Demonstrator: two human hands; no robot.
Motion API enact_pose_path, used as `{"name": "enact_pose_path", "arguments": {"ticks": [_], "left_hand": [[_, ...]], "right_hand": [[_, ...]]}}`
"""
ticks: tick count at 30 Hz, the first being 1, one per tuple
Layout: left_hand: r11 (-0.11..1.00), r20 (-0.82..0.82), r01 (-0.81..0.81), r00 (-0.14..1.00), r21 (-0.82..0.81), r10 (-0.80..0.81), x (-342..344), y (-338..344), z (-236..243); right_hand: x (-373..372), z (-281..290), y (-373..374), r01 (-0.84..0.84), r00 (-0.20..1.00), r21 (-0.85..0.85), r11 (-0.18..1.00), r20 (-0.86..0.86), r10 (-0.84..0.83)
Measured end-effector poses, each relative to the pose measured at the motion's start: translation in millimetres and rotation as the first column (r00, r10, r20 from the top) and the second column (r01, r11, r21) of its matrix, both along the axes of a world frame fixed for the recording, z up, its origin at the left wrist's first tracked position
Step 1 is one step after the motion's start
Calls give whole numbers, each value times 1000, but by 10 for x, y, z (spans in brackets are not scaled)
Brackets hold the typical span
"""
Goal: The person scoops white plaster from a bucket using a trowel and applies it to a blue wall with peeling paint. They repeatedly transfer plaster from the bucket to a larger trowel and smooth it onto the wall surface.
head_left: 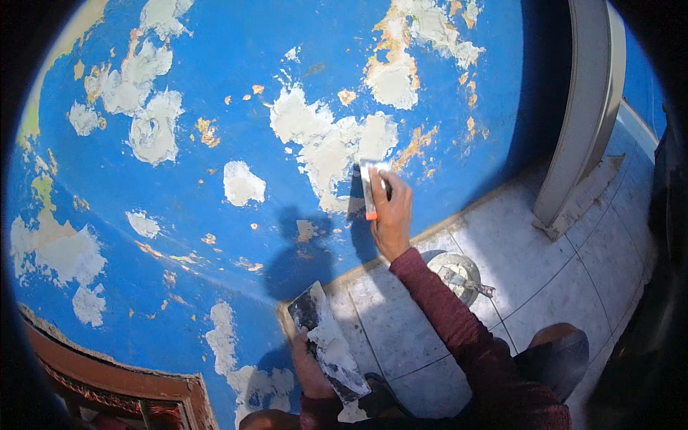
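Observation:
My right hand (393, 215) is closed round a putty knife (368, 188) with an orange end. Its blade is at the lower right edge of a large patch of pale filler (322, 136) on the blue wall (236, 64). Lower down, my left hand (309, 367) grips a flat steel trowel (331, 342), tilted and heaped with wet white filler. Some of the left fingers are hidden behind it. Beside my right forearm, a round tub (459, 266) of filler stands on the floor, with a tool lying in it.
Pale tiles (537, 265) cover the floor along the wall. A grey door frame (580, 107) rises at the right. At the lower left is a brown wooden frame (122, 383). More filler patches (154, 125) and flaking spots dot the wall. My knee (555, 351) shows at the lower right.

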State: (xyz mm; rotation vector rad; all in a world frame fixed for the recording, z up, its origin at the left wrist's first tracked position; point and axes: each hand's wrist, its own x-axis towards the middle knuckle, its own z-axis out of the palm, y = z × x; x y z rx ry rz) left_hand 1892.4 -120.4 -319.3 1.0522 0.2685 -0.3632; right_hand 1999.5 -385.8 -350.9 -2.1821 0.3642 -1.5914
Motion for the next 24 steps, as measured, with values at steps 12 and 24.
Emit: {"name": "enact_pose_path", "arguments": {"ticks": [12,24], "left_hand": [[986,-31,56,998,-156,-62,87,143,-205],[1000,23,-22,999,-12,22,-3,29,-50]], "right_hand": [[317,-537,-288,-8,999,-194,981,-52,-3],[176,270,-273,135,985,258,957,73,-159]]}}
